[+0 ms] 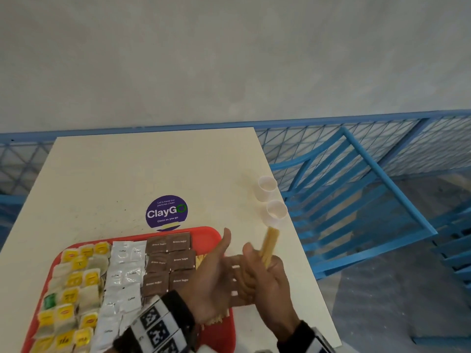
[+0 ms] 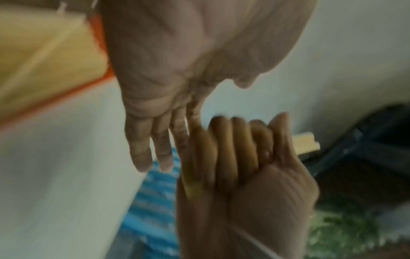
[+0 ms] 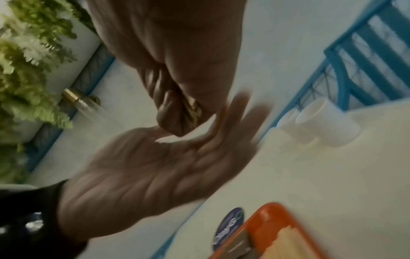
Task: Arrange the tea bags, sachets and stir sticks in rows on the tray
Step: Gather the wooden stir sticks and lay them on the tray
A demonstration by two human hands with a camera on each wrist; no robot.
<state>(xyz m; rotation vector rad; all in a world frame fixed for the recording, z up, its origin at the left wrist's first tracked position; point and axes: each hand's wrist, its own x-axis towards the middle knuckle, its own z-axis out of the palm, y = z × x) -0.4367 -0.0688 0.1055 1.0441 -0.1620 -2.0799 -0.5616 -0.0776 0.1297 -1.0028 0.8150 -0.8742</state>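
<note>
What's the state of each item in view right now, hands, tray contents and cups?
right hand: grips stir sticks, bundle upright.
left hand: fingers straight, palm toward right hand, holds nothing.
red tray: on table, mostly filled.
tea bags: in rows, tray's left.
white coffee sachets: in rows, middle.
brown sugar sachets: in rows, right of the white ones.
paper cups: two, upright, beside the tray.

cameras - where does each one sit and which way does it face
Head: on the head, looking down at the red tray; left hand and right hand show.
Left wrist: looks along the open left hand toward the right fist.
Right wrist: looks along the right hand, left palm beyond.
Shared: all show the stir sticks the right hand grips.
</note>
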